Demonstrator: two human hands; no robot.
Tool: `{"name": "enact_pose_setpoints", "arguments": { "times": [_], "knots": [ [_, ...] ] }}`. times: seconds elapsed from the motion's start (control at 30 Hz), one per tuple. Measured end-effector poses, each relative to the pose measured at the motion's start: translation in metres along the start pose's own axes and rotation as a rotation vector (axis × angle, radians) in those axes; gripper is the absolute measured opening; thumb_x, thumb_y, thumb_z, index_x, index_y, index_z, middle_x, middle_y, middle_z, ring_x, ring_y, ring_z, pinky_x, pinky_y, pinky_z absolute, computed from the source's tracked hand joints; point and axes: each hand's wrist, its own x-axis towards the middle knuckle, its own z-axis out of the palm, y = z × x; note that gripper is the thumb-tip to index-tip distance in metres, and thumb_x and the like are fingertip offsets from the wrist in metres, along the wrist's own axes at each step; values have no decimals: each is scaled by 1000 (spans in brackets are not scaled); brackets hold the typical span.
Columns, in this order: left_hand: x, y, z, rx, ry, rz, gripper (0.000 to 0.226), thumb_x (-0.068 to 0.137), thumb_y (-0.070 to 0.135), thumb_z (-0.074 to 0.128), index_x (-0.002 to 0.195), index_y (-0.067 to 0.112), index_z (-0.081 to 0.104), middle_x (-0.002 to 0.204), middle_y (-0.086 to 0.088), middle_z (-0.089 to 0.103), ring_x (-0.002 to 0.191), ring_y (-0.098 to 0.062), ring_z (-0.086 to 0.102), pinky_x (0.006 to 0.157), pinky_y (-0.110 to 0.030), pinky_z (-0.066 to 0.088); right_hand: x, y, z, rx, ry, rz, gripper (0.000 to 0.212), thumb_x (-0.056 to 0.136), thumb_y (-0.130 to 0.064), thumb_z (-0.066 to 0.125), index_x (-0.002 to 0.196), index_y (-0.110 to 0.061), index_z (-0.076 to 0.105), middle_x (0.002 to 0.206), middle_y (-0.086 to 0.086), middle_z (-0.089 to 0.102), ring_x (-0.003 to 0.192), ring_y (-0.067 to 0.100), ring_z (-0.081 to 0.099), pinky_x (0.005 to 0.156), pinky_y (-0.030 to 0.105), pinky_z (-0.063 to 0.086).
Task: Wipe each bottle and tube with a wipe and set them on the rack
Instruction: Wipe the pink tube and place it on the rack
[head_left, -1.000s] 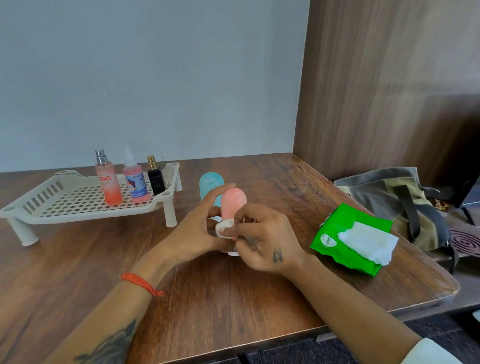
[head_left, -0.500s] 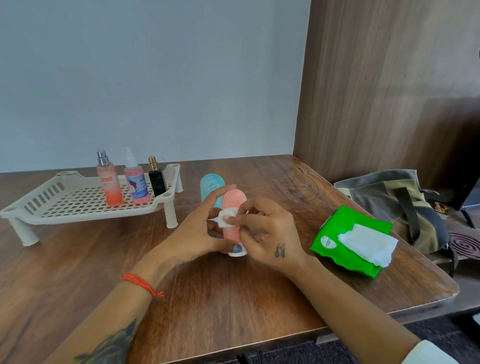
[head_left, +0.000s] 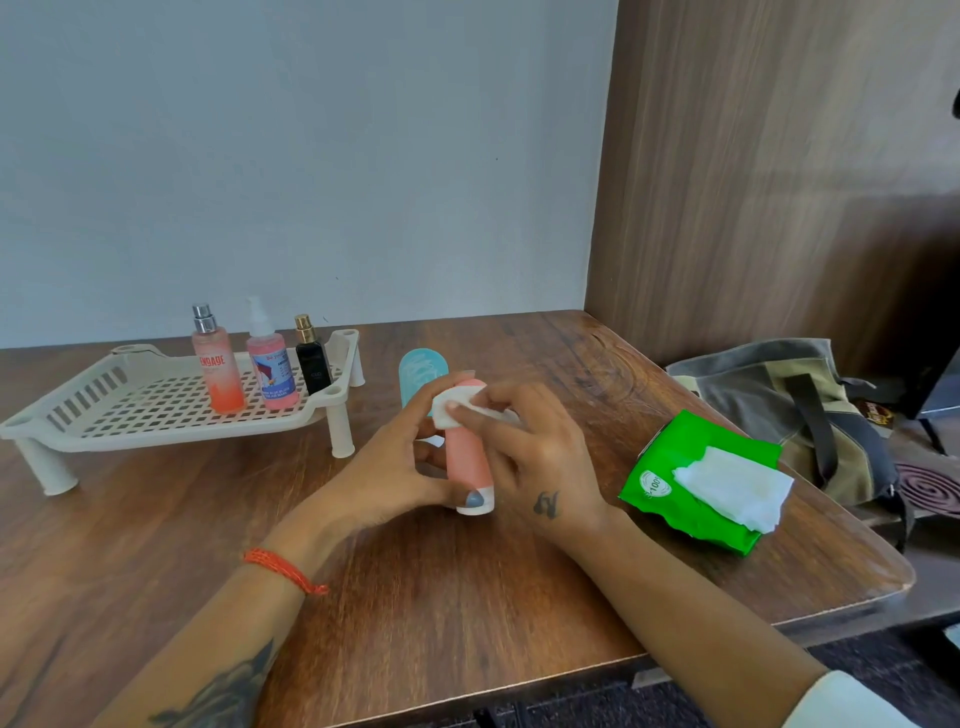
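The pink tube (head_left: 467, 457) stands on its white cap near the middle of the wooden table (head_left: 467, 597), between the 2 hands, and a blue tube (head_left: 422, 370) stands just behind it on the far side. The pink tube looks light and made of soft plastic, so I judge that it will bend a little if squeezed hard, and its smooth skin may become slippery once it is wet from the wipe. It seems best to hold it low on the body, near the cap, where it is stiffer, and to keep the cap pressed on the table so that it does not tip. The left hand (head_left: 395, 467) does this now: its fingers are curled around the left side of the tube, with the thumb low near the cap and 1 finger reaching up to the top. The right hand (head_left: 540, 457) has its fingers bent and close together, and they press a small folded white wipe (head_left: 457, 408) against the top end of the tube. The wipe covers only the rounded top, while the middle of the tube is bare. On the far left, 3 bottles stand upright on the right part of the white rack (head_left: 130, 410): a peach spray bottle (head_left: 217, 374), a pink pump bottle (head_left: 272, 371) and a small black bottle (head_left: 313, 361). A green wipe pack (head_left: 691, 467) lies on the right of the table.
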Motion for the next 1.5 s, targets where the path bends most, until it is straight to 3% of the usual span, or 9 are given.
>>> {"name": "enact_pose_setpoints", "arguments": {
  "times": [0.3, 0.53, 0.7, 0.83, 1.0, 1.07, 1.23, 1.37, 1.5],
  "knots": [
    [2, -2, -2, 66, -11, 6, 103, 60, 6, 86, 125, 63, 30, 122, 1, 53, 94, -16, 68, 87, -37, 56, 5, 2, 1, 109, 113, 321, 25, 82, -10, 60, 104, -9, 72, 88, 8, 69, 73, 14, 63, 62, 17, 50],
    [3, -2, -1, 98, 1, -39, 104, 61, 10, 87, 127, 63, 27, 134, -1, 43, 103, -21, 64, 92, -41, 53, 0, -1, -10, 181, -90, 578, 13, 76, -14, 61, 67, -11, 69, 61, -7, 59, 54, 6, 53, 50, 17, 39],
    [2, 0, -2, 91, -21, -28, 102, 61, 12, 87, 123, 66, 27, 132, -1, 45, 100, -19, 65, 92, -39, 54, 7, -3, -8, 140, 150, 430, 16, 81, -14, 62, 93, -11, 72, 85, 1, 69, 73, 7, 61, 61, 18, 50],
    [1, 0, -2, 80, -7, -33, 101, 62, 10, 86, 118, 68, 25, 131, 0, 47, 101, -17, 65, 93, -37, 53, 4, 3, 0, 74, 67, 257, 25, 83, -11, 62, 106, -10, 71, 92, 9, 67, 79, 15, 61, 66, 16, 48],
    [2, -1, -2, 71, -15, -26, 103, 62, 7, 86, 125, 64, 28, 131, 0, 47, 103, -19, 64, 91, -38, 54, 3, 4, -6, 208, 62, 359, 22, 79, -23, 56, 83, -10, 73, 80, -2, 67, 68, 2, 56, 60, 6, 44],
    [2, -2, -2, 64, -11, -26, 104, 62, 5, 86, 128, 61, 28, 131, 0, 47, 102, -20, 65, 89, -38, 55, 2, 2, -7, 236, -27, 376, 9, 74, -19, 60, 68, -13, 65, 70, -9, 59, 61, 1, 51, 56, 8, 41],
    [0, -1, -1, 32, -6, -22, 102, 62, 5, 85, 121, 67, 30, 131, 1, 45, 103, -18, 64, 88, -36, 55, 2, -3, -11, 285, -279, 430, 20, 61, -13, 55, 48, -23, 43, 51, -7, 45, 52, 9, 44, 50, 12, 30],
    [0, 0, -1, 26, -6, -20, 101, 62, 4, 85, 119, 67, 31, 129, 1, 49, 100, -17, 65, 88, -34, 55, 4, -5, -12, 337, -89, 391, 6, 71, -15, 60, 67, -18, 63, 66, -17, 55, 60, 1, 52, 53, 7, 38],
    [1, -1, -2, 80, -13, -30, 102, 62, 11, 87, 123, 66, 27, 126, 2, 50, 97, -14, 67, 89, -35, 55, 7, 0, -5, 127, 121, 313, 24, 86, -20, 55, 101, -7, 69, 92, 5, 66, 79, 8, 59, 65, 12, 46]
  ]
}}
